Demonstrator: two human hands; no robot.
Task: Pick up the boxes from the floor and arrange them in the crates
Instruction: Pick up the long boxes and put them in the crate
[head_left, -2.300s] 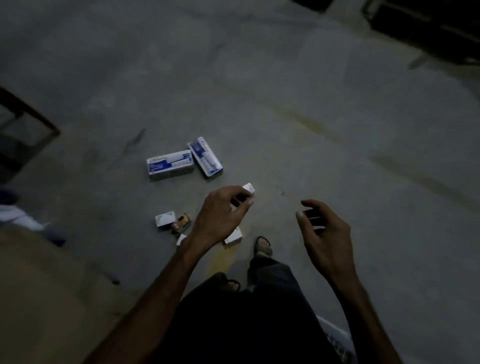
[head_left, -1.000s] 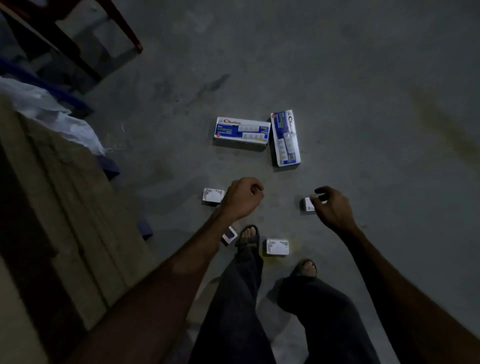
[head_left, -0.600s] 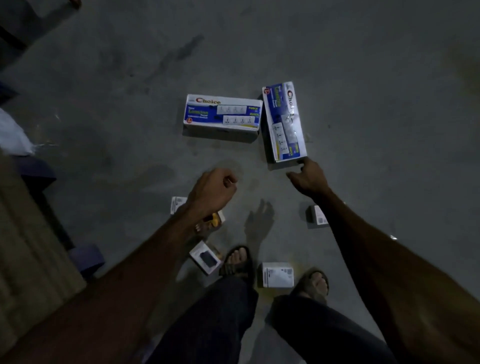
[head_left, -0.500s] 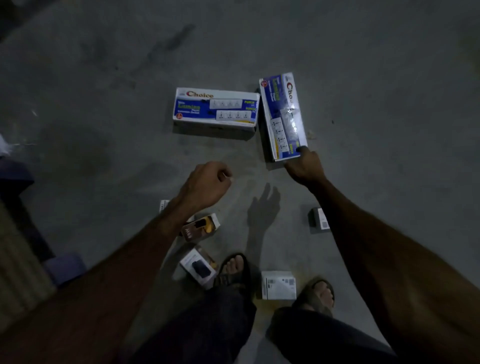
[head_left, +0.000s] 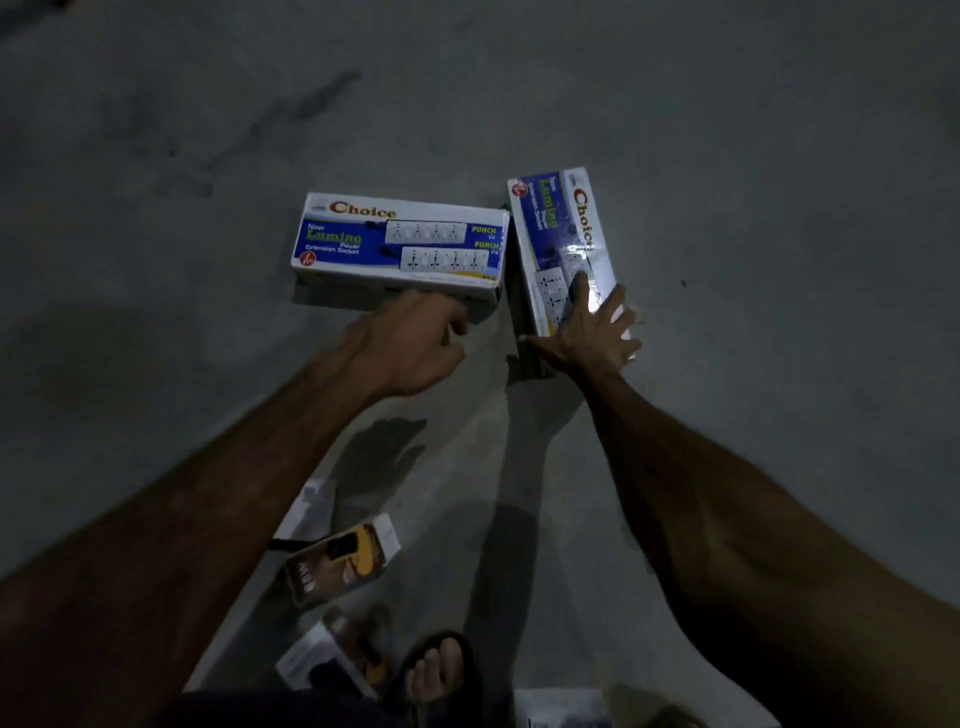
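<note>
I have both hands down at the two long socket boxes on the concrete floor (head_left: 753, 156). My right hand (head_left: 589, 340) lies spread on the near end of the right box (head_left: 558, 234), fingers over its glossy top and the thumb hooked round its left edge, so it is taking hold of that box. This box runs away from me, its near end under my palm, which is why I reach for it end-on.

My left hand (head_left: 410, 345) is at the near long side of the left box (head_left: 397, 241), which lies crosswise with its printed face up. The fingers are curled and hidden behind the knuckles, so I cannot tell whether they grip the box or only touch it. The two boxes sit just beside each other, forming a corner, handy for one hand each.

Nearer to me, by my sandalled foot (head_left: 436, 670), lie small boxes: a yellow-and-brown one (head_left: 340, 558), a white one (head_left: 311, 506) just beyond it, one near the foot (head_left: 332, 660), and a white one (head_left: 563, 709) at the bottom edge.

No crate is in view, so I cannot say what the crates hold. I judge the task early: every box visible is on the floor.
</note>
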